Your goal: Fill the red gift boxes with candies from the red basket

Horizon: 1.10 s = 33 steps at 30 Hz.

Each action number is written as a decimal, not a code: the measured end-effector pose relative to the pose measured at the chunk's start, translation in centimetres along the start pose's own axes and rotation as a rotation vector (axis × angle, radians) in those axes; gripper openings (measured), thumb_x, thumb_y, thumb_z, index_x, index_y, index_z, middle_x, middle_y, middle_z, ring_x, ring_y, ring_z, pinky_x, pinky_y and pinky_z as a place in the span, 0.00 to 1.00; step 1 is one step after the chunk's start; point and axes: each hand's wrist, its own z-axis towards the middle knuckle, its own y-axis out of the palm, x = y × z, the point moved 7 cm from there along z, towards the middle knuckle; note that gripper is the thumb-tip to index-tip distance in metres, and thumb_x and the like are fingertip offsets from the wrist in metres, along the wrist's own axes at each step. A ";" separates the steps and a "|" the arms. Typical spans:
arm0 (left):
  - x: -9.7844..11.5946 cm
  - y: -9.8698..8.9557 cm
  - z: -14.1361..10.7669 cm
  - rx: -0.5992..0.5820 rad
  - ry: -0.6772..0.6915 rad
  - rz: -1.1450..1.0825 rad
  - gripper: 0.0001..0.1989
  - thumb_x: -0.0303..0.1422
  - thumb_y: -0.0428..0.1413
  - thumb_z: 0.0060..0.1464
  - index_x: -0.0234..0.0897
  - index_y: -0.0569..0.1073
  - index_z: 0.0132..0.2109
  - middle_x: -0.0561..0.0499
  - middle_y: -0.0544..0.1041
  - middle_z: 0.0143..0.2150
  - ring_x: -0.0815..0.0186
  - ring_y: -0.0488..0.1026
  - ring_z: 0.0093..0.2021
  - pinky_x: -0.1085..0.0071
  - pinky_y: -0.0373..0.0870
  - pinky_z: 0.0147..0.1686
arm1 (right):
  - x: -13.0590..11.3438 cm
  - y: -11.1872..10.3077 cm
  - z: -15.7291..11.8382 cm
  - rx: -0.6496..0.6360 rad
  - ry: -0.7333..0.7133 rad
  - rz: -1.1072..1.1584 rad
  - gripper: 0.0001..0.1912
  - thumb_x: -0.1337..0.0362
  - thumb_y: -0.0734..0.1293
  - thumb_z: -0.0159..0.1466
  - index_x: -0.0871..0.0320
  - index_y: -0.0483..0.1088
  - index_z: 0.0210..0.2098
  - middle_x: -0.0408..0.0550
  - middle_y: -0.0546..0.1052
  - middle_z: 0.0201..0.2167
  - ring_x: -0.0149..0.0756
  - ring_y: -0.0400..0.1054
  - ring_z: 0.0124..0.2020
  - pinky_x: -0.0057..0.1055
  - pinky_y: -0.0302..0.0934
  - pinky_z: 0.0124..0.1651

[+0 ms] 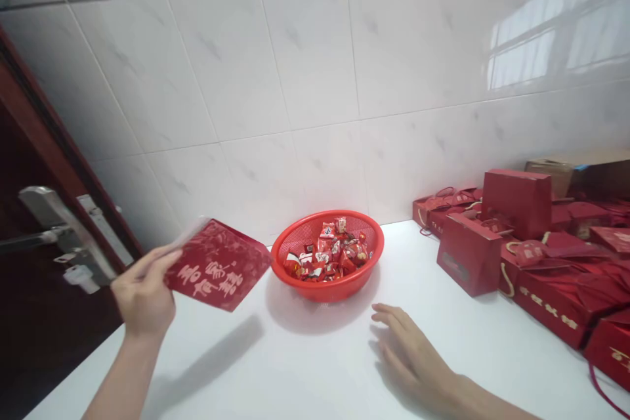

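My left hand (145, 292) grips one edge of a flat red packet (219, 266) with pale lettering, tilted above the white table (275, 367). Between my hands, farther back, stands a red plastic basket (327, 292) holding wrapped candies (327, 252). The packet's right corner reaches close to the basket's left rim in the view. My right hand (411, 354) is low over the table, to the right and in front of the basket, with fingers spread and nothing in them.
Red gift boxes (546, 302) crowd the right side, with two upright red boxes (470, 252) at their left. A brown carton (554, 174) lies behind them. A tiled wall (315, 79) backs the table; a dark door with a metal handle (44, 210) is at left.
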 end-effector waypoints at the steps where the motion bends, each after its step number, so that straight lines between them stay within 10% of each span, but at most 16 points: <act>1: 0.9 0.3 -0.6 -0.006 0.013 -0.023 0.17 0.43 0.56 0.55 0.39 0.82 0.42 0.44 0.82 0.34 0.51 0.78 0.40 0.64 0.72 0.35 | 0.3 -0.2 0.1 -0.005 0.035 0.056 0.16 0.62 0.61 0.70 0.54 0.64 0.57 0.59 0.72 0.58 0.46 0.69 0.58 0.44 0.68 0.58; 8: 9.9 10.1 -7.5 -0.274 0.318 -0.419 0.12 0.37 0.57 0.56 0.38 0.84 0.37 0.46 0.81 0.34 0.61 0.76 0.34 0.68 0.72 0.34 | -0.1 -0.8 0.3 -0.092 0.076 0.436 0.46 0.39 0.71 0.58 0.54 0.57 0.67 0.60 0.68 0.61 0.51 0.68 0.56 0.47 0.65 0.59; 15: 11.4 16.1 -9.7 -0.554 0.245 -0.602 0.18 0.45 0.58 0.59 0.33 0.81 0.32 0.45 0.78 0.32 0.63 0.74 0.32 0.69 0.69 0.35 | 0.5 -0.4 0.7 -0.076 0.166 0.438 0.36 0.51 0.72 0.62 0.55 0.60 0.66 0.57 0.71 0.60 0.47 0.68 0.55 0.44 0.65 0.58; 20: 9.2 17.6 -10.0 -0.609 -0.067 -0.708 0.28 0.55 0.59 0.55 0.34 0.67 0.22 0.53 0.65 0.23 0.70 0.60 0.25 0.73 0.58 0.26 | 0.2 -0.2 0.7 -0.125 0.166 0.410 0.17 0.56 0.70 0.64 0.55 0.71 0.50 0.52 0.76 0.47 0.44 0.70 0.48 0.41 0.66 0.52; 24: 7.9 18.4 -10.2 -0.755 -0.317 -0.718 0.24 0.51 0.62 0.50 0.34 0.70 0.24 0.52 0.69 0.23 0.68 0.65 0.27 0.74 0.59 0.26 | 0.3 0.1 0.4 -0.129 0.179 0.383 0.20 0.57 0.69 0.65 0.55 0.68 0.55 0.55 0.75 0.50 0.46 0.69 0.50 0.45 0.64 0.54; 33: 8.7 15.1 -2.3 -0.672 0.020 -0.448 0.21 0.49 0.59 0.53 0.35 0.82 0.42 0.44 0.83 0.40 0.57 0.79 0.40 0.66 0.74 0.43 | 0.8 1.0 -0.1 -0.218 0.298 0.495 0.37 0.47 0.72 0.61 0.55 0.63 0.64 0.60 0.71 0.59 0.55 0.66 0.59 0.51 0.62 0.60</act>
